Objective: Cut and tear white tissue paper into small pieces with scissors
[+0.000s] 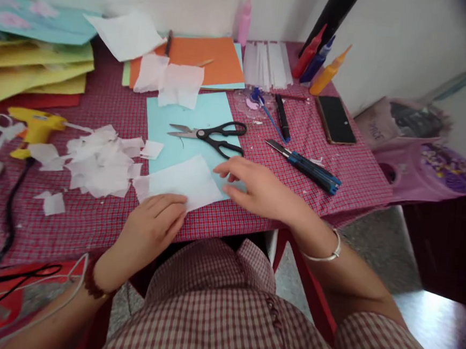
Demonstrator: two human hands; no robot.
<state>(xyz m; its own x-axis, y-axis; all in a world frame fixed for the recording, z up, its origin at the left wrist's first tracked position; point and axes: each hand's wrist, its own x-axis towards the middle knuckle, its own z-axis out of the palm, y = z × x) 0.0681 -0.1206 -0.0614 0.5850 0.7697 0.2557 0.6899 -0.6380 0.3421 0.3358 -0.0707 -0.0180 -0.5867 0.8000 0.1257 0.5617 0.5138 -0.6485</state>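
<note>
A white tissue sheet [184,182] lies near the front edge of the table on the checked red cloth [101,99]. My left hand [153,225] rests flat on its near corner, fingers stretched out. My right hand [256,187] lies on the sheet's right edge, fingers spread and pressing down. Under the sheet is a light blue paper [188,122], and black-handled scissors [212,135] lie shut on it just beyond my right hand.
A pile of white paper scraps [100,161] and a yellow glue gun [35,126] lie left. A blue craft knife [306,167], black pen [282,116], phone [336,119], paint bottles [318,60], white strips [268,64], orange paper [204,59] and yellow sheets [31,67] lie behind.
</note>
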